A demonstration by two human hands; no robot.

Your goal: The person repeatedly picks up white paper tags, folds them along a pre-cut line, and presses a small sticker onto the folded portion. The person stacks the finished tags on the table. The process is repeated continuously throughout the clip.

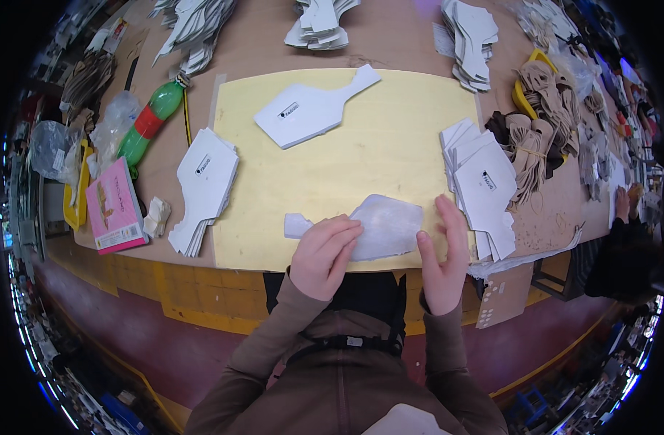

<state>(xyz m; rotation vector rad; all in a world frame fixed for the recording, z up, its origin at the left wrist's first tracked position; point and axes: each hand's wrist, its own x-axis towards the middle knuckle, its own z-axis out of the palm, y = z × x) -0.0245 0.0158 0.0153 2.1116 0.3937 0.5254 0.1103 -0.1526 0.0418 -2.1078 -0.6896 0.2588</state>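
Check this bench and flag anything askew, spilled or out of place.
A green bottle lies on its side left of the yellow mat, not upright. One white piece sits alone, angled, mid-mat. Nothing looks spilled or damaged.

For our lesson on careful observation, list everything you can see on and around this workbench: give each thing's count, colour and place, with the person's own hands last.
yellow mat: one, pale yellow, centre of the bench
translucent cut piece: one, whitish, near edge of the mat, under both hands
single white cut piece: one, white, upper mat
left white stack: one, white, left edge of the mat
right white stack: one, white, right edge of the mat
far white stacks: several, white, back of the bench
green bottle: one, green with red label, left
pink booklet: one, pink, far left
tan strips: a pile, tan, right
left hand: pressing the piece
right hand: at the piece's right edge
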